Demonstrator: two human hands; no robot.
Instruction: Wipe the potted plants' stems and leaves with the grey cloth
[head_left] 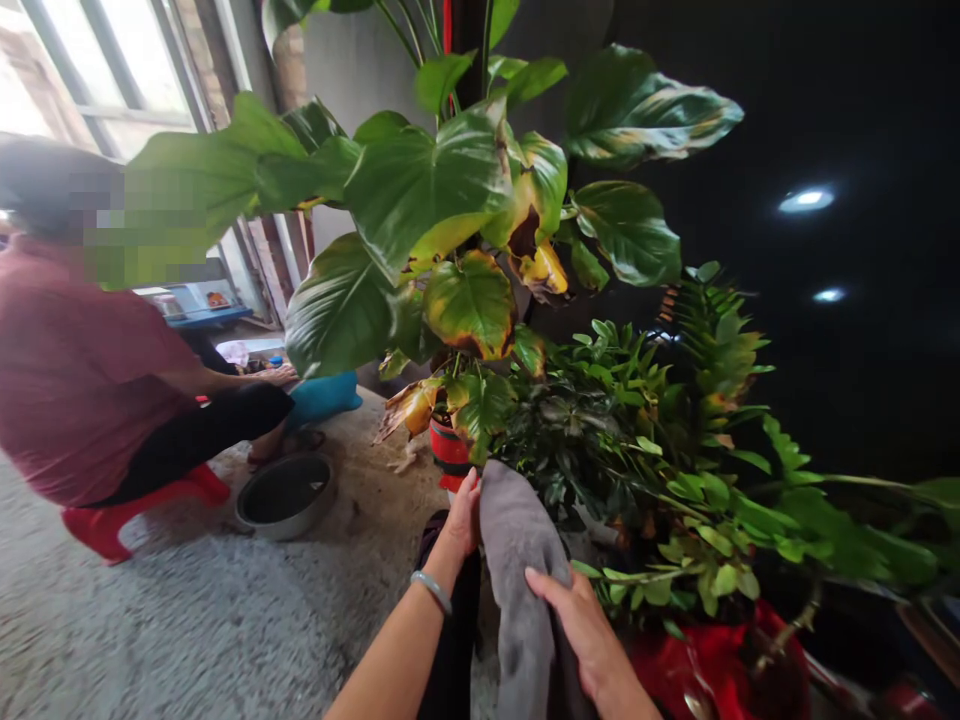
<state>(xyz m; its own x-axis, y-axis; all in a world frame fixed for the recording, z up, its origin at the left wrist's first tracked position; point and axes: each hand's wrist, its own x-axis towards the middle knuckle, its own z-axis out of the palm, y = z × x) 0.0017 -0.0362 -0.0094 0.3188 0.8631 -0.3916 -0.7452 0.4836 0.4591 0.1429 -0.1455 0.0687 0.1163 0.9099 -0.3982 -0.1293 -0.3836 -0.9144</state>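
Observation:
A grey cloth (521, 540) stretches in front of me below a large potted plant. My right hand (574, 615) grips its near part, thumb lying on top. At the cloth's far end is my left hand (463, 515), with a pale bangle (432, 592) on the wrist. Its fingers are closed against the cloth's edge, though their inner side is partly hidden. Just above the left fingertips hangs a green leaf with yellowed, brown edges (484, 408). Broad glossy leaves (427, 180) of the same plant spread higher up, some yellow and browned. Its red and black pot (450, 450) stands behind.
On the left a person in a reddish shirt (82, 360) sits on a low red stool (142, 500). Near them a round basin (286, 492) rests on the rough concrete floor (225, 620). Leafy plants (660, 450) and a red pot or wrapping (690, 660) crowd the right side.

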